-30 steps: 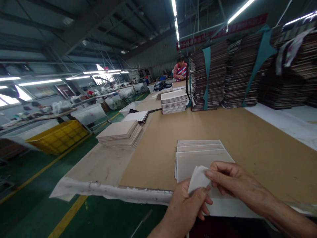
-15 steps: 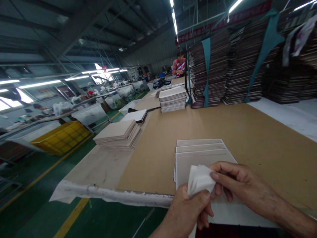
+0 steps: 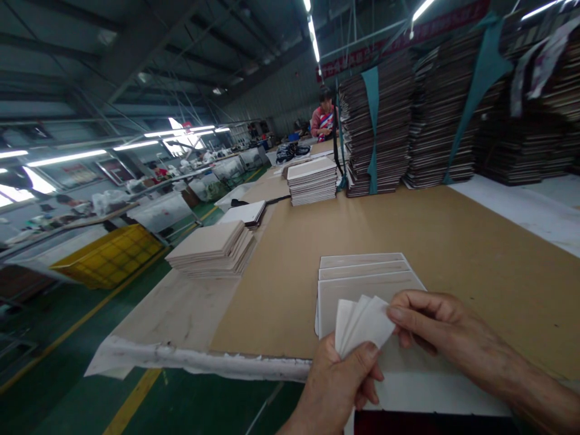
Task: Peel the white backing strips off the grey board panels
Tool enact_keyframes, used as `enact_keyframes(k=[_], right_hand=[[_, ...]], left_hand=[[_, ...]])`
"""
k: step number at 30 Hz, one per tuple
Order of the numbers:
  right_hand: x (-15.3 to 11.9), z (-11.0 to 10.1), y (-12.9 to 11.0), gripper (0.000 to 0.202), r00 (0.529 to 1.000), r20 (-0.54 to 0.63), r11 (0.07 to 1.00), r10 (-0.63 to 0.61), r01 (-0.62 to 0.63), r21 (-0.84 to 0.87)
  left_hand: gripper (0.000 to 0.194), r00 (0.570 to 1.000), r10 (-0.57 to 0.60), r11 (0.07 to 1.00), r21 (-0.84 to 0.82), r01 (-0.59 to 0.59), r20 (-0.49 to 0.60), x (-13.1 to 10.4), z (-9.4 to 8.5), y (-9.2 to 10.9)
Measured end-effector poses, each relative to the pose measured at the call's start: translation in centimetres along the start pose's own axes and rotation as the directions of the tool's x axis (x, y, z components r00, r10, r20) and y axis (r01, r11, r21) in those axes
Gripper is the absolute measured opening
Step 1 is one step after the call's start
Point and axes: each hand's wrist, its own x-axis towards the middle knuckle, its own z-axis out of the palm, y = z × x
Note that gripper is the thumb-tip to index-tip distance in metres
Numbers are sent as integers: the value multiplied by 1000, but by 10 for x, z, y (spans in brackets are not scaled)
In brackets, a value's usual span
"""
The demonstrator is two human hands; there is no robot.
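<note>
at the near edge of the table, a small fan of white paper slips (image 3: 362, 323) is pinched upright by the left hand (image 3: 338, 386), thumb clamped across the base of the fan. the upper right corner of the slips is nipped between thumb and forefinger of the right hand (image 3: 435, 329), the other fingers curled under. just behind the slips, three pale flat cards (image 3: 362, 275) are laid overlapping on the brown cardboard sheet (image 3: 453, 241) that covers the table, their near end hidden by the hands. further out to the left, a low stack of beige boards (image 3: 211, 248) is set near the table's edge, with a white stack (image 3: 312, 180) well beyond it. tall dark stacks bound with teal straps (image 3: 374, 130) are ranged along the far right. a person in a red top (image 3: 322, 119) is seen at the far end, and a yellow crate (image 3: 109, 257) on the green floor at left.
</note>
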Motion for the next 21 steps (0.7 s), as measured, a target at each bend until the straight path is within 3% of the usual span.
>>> enact_keyframes(k=[6, 10, 14, 17, 21], right_hand=[[-2, -2, 2, 55, 1000, -11, 1000, 13, -13, 3], [-1, 1, 0, 47, 999, -25, 998, 42, -40, 54], [1, 3, -3, 42, 999, -27, 996, 21, -18, 88], [3, 1, -6, 44, 999, -20, 991, -26, 29, 133], [6, 0, -7, 56, 1000, -5, 996, 15, -15, 88]], left_hand=[[59, 998, -39, 995, -92, 34, -52, -6, -4, 11], [56, 999, -44, 995, -86, 45, 14, -6, -4, 13], [66, 995, -36, 993, -109, 45, 89, -2, -3, 10], [62, 1000, -23, 993, -116, 22, -8, -1, -2, 9], [58, 996, -7, 994, -106, -3, -89, -2, -1, 10]])
